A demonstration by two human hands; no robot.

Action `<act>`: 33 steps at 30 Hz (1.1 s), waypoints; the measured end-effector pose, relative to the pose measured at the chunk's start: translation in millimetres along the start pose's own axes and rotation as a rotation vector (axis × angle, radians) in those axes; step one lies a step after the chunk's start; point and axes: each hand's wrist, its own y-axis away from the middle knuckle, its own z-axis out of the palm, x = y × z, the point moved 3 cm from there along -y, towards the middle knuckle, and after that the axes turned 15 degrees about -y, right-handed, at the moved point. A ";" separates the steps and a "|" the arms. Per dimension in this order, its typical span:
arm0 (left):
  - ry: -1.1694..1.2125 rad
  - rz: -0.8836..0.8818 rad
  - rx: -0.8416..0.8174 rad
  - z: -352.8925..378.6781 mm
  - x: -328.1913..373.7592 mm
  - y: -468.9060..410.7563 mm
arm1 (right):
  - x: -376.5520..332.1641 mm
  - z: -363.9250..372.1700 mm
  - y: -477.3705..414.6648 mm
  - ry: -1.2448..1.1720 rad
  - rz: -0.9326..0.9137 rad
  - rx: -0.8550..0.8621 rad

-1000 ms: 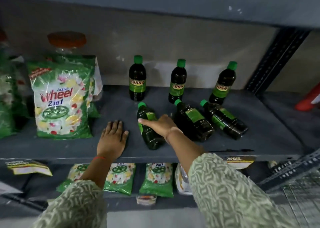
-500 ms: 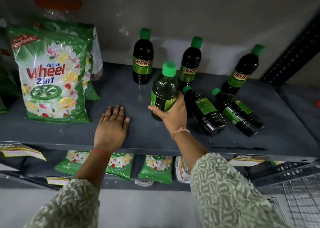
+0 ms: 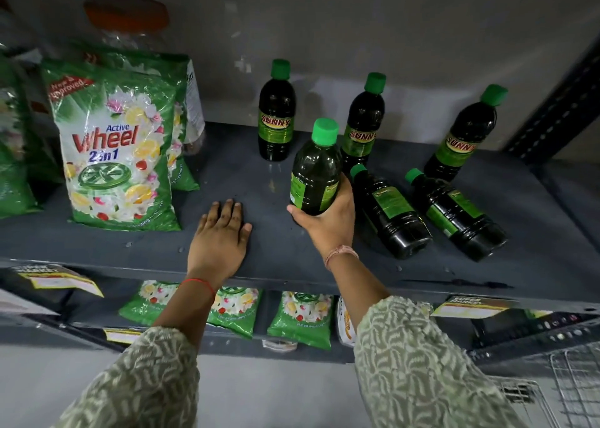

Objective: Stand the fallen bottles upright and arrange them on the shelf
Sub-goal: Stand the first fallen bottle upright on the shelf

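My right hand (image 3: 328,223) grips the lower body of a dark bottle with a green cap (image 3: 316,168), held upright in the middle of the grey shelf (image 3: 259,252). Its base is hidden by my hand. Two more such bottles lie on their sides to its right, one (image 3: 389,213) next to my hand and one (image 3: 454,215) farther right, caps pointing back. Three bottles stand upright at the rear: left (image 3: 276,112), middle (image 3: 365,125) and right (image 3: 464,135). My left hand (image 3: 219,237) rests flat on the shelf, holding nothing.
Green Wheel detergent bags (image 3: 113,148) stand on the shelf's left, with a jar with an orange lid (image 3: 126,21) behind. Smaller green packets (image 3: 300,320) lie on the shelf below. A dark upright post (image 3: 558,103) bounds the right side; a wire basket (image 3: 571,385) sits low right.
My right hand took hold of the leftmost fallen bottle and raised it from lying flat to upright. The left hand stayed flat on the shelf. The camera moved closer.
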 end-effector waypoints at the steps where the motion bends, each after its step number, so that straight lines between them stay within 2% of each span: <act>1: -0.002 0.000 0.001 -0.2 0.0 0.0 | 2.5 -0.8 0.8 -0.038 0.027 -0.023; 3: -0.001 -0.001 -0.001 0.1 0.0 -0.4 | 6.5 -3.0 1.3 -0.137 0.093 -0.110; 5: 0.001 -0.005 -0.003 0.1 -0.3 -0.4 | 7.4 -4.8 -0.1 -0.178 0.077 -0.139; 9: 0.005 -0.006 0.007 -0.3 -0.7 -1.4 | 4.2 5.6 0.6 0.013 -0.002 -0.039; 12: 0.017 -0.010 -0.002 0.4 -1.3 -1.1 | 3.6 3.7 0.8 -0.062 -0.010 0.005; 17: 0.020 -0.011 -0.004 0.9 -1.1 -1.2 | 11.9 -6.7 -3.3 -0.250 0.119 -0.196; 21: 0.019 -0.010 0.001 -0.1 -1.0 -0.6 | 9.5 -0.2 -1.9 -0.020 0.057 -0.107; 24: 0.034 -0.004 0.004 -1.0 -0.4 0.4 | 11.9 -4.5 -2.2 -0.135 0.097 -0.094; 27: 0.042 0.028 0.022 -1.7 1.3 0.6 | 19.3 -13.4 -5.6 -0.228 0.192 -0.207; 30: 0.070 0.039 -0.014 -1.7 6.4 -0.4 | 27.2 -17.7 -8.8 -0.215 0.210 -0.329; 33: 0.083 0.009 -0.001 -0.5 10.3 0.2 | 21.8 -12.9 -6.3 -0.203 0.164 -0.271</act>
